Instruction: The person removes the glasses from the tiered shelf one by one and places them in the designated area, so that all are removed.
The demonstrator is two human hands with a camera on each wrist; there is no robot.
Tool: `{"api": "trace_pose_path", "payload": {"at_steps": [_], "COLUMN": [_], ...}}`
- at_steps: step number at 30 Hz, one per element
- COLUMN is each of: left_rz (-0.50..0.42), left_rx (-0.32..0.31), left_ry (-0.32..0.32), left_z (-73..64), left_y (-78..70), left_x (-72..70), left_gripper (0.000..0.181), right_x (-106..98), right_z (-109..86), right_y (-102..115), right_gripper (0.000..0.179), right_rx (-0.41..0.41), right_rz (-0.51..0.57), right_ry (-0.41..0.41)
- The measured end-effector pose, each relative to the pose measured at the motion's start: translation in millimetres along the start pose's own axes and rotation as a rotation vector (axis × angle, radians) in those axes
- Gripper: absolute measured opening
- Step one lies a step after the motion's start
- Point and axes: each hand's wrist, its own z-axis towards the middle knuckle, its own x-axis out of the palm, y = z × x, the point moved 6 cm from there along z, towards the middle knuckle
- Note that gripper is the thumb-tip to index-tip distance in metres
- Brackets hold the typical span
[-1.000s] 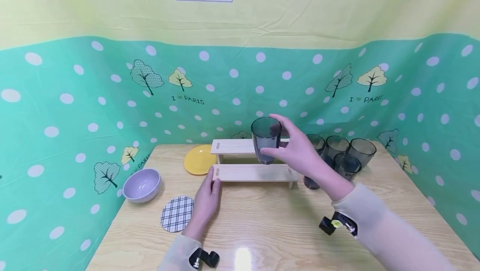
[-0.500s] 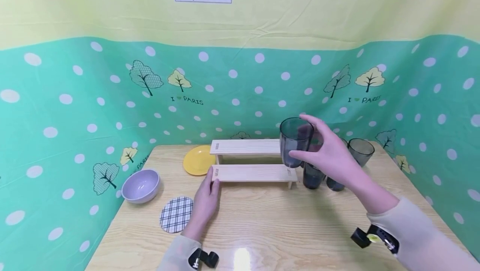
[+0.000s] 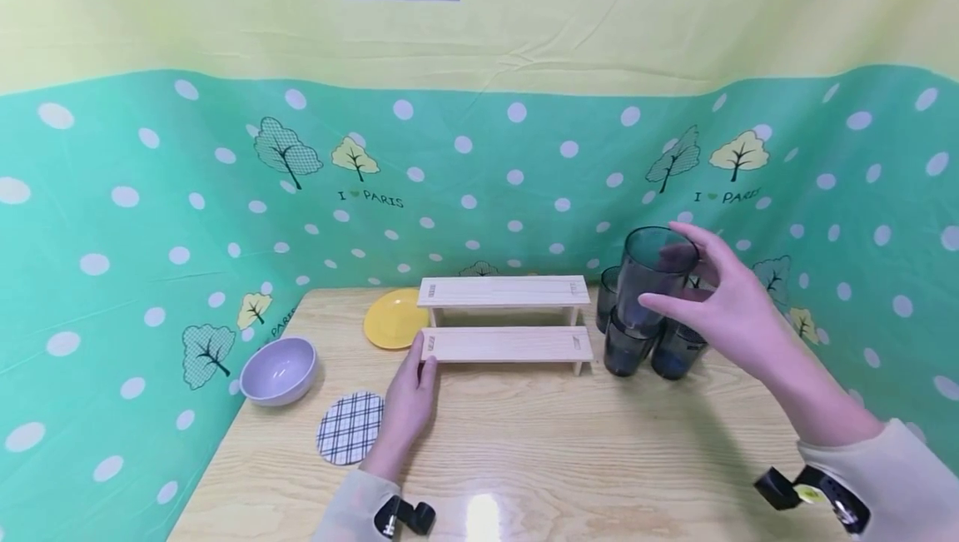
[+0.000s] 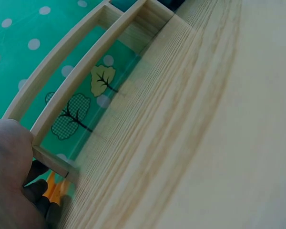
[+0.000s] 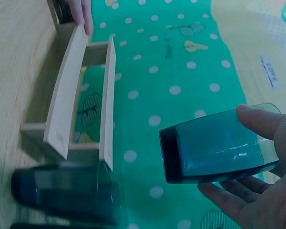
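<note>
My right hand (image 3: 722,300) holds a dark smoky glass tumbler (image 3: 650,275), thumb on the near side and fingers round the far side. The tumbler is upright, raised over several similar glasses (image 3: 628,350) standing right of a two-step wooden rack (image 3: 509,345). In the right wrist view the held tumbler (image 5: 214,145) is apart from the rack (image 5: 66,95) and from a standing glass (image 5: 62,193). My left hand (image 3: 408,400) grips the left end of the rack's lower step; the left wrist view shows that hand (image 4: 12,171) at the rack's corner, its fingers partly hidden.
A yellow plate (image 3: 395,319) lies behind and left of the rack. A purple bowl (image 3: 280,371) stands at the table's left edge, and a round checked coaster (image 3: 350,428) lies beside my left hand. A green and yellow dotted cloth (image 3: 517,142) hangs behind the wooden table (image 3: 539,459).
My right hand has carried the tumbler rightward, from above the rack to above the standing glasses. The left hand has stayed on the rack's end, and the rack has not moved.
</note>
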Motion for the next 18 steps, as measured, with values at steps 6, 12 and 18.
{"api": "trace_pose_path", "payload": {"at_steps": [6,12,18], "left_rz": [-0.003,-0.003,-0.008], "left_rx": [0.001,-0.005,0.0], "left_ry": [0.001,0.0,0.0], "left_z": [0.2,0.5,0.7], "left_y": [-1.0,-0.8,-1.0], "left_x": [0.1,0.4,1.2], "left_gripper": [0.063,0.063,0.063], "right_x": [-22,-40,-51], "right_z": [-7.4,-15.4,-23.0], "right_y": [-20,-42,-63], "right_gripper": [0.106,0.104,0.106], "right_rx": [0.03,0.08,0.105], "right_rz": [-0.033,-0.066,-0.068], "right_ry": [-0.041,-0.067,-0.09]}}
